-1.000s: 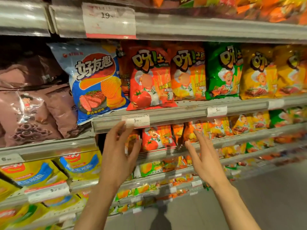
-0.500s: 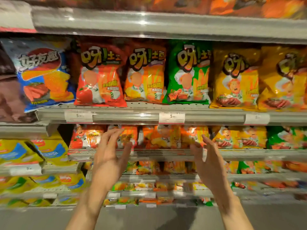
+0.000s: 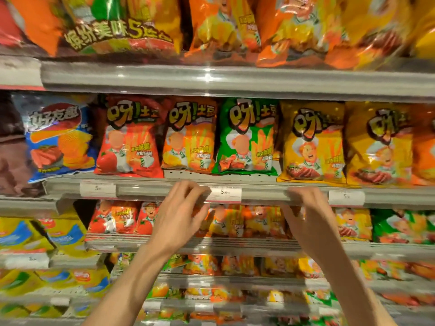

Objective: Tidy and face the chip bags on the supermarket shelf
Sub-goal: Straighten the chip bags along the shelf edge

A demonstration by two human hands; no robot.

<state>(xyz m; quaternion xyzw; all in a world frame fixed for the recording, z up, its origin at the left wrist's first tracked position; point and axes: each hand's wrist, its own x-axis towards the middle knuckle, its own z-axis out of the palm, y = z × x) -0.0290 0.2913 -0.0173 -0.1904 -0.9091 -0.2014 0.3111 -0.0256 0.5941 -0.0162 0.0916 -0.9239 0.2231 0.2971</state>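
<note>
A row of chip bags stands upright on the middle shelf (image 3: 146, 188): a blue bag (image 3: 58, 137), a red bag (image 3: 128, 137), an orange bag (image 3: 190, 137), a green bag (image 3: 247, 137) and two yellow bags (image 3: 313, 142). My left hand (image 3: 179, 215) is raised at the shelf's front rail, below the orange bag, fingers curled and holding nothing. My right hand (image 3: 310, 215) is raised at the same rail, below the gap between the green and yellow bags, fingers bent and empty. Both hands partly hide smaller orange bags (image 3: 235, 220) on the shelf below.
Price tags (image 3: 226, 194) hang on the rail between my hands. Above is a shelf of large orange multipacks (image 3: 122, 27). Brown bags (image 3: 11, 156) sit at far left. Lower shelves hold small red bags (image 3: 117, 220), green bags (image 3: 404, 224) and yellow-blue bags (image 3: 35, 234).
The view has swung right and upward. Both hands have risen from the lower shelf level to the middle shelf's front rail, and their fingers have curled.
</note>
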